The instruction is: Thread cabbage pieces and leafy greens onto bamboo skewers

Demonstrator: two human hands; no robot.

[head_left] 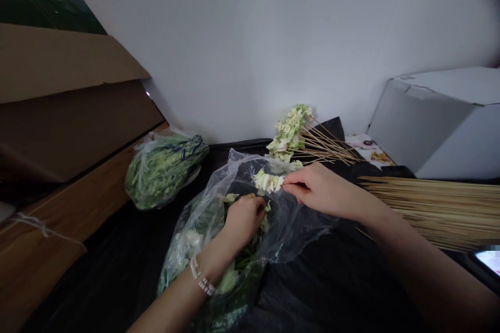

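Observation:
My right hand (318, 190) pinches a thin wooden skewer close to the pale green cabbage pieces (267, 181) threaded on it. The loaded end points left, above the mouth of a clear plastic bag (183, 255). Down in that bag, among loose leaves, is my left hand (242, 218), its fingers curled together; what they grip is hidden. A beaded bracelet (201, 276) circles the left wrist. Just behind my right hand lies a pile of cabbage skewers (287, 135), their bare sticks pointing right. A thick bundle of bare skewers (441, 208) rests beyond my right forearm.
A tied bag of greens (162, 171) sits at the back left. Black sheeting (312, 281) covers the surface. An open cardboard box (70, 125) stands left, a white box (433, 119) right. A lit screen (490, 260) shows at the right edge.

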